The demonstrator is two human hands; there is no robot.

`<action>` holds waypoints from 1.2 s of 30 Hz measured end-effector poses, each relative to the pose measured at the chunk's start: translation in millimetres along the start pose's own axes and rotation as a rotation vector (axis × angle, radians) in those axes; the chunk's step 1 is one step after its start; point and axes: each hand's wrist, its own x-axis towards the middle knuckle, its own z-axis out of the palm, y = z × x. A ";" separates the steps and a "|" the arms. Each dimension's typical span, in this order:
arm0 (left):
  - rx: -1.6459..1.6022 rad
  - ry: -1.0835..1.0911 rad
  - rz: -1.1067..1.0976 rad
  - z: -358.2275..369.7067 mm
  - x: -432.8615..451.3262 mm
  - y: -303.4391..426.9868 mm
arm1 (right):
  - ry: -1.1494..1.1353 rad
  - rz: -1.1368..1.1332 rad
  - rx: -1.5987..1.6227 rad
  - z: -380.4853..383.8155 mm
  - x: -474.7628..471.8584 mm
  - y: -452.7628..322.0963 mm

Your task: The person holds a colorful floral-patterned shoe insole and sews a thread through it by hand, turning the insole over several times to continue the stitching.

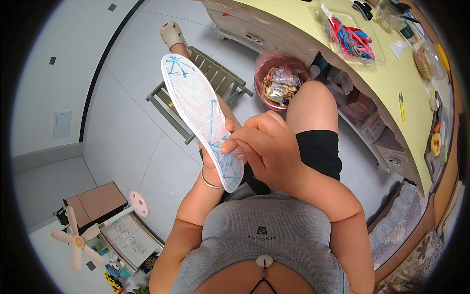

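Observation:
A white fabric shoe insole (198, 99) with blue stitching at both ends and a blue line along its middle is held lengthwise above my lap. My left hand (212, 165), with a bangle at the wrist, grips it from beneath near its lower end; most of the fingers are hidden behind it. Over the lower part of the insole, my right hand (266, 147) has thumb and fingertips pinched together on blue thread (237, 153). Whether a needle is between those fingertips cannot be told.
A yellow-topped table (389, 88) curves along the right, bearing a plastic tray of colourful thread skeins (352, 38) and yellow-handled snips (402, 106). A lined waste bin (262, 86) stands beside my knee. A folding stool (220, 73) is beyond the insole. A fan (78, 241) stands at lower left.

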 end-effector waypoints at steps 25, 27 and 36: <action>0.190 0.192 0.091 40.1 11.2 -2.8 | 0.037 -0.025 -0.003 -3.3 1.4 0.7; 0.134 0.170 0.088 16.4 8.6 -2.9 | 0.014 0.017 0.007 -3.8 0.2 -1.8; 0.261 0.216 0.100 55.7 13.7 -2.9 | 0.055 -0.022 -0.015 -4.1 1.5 0.7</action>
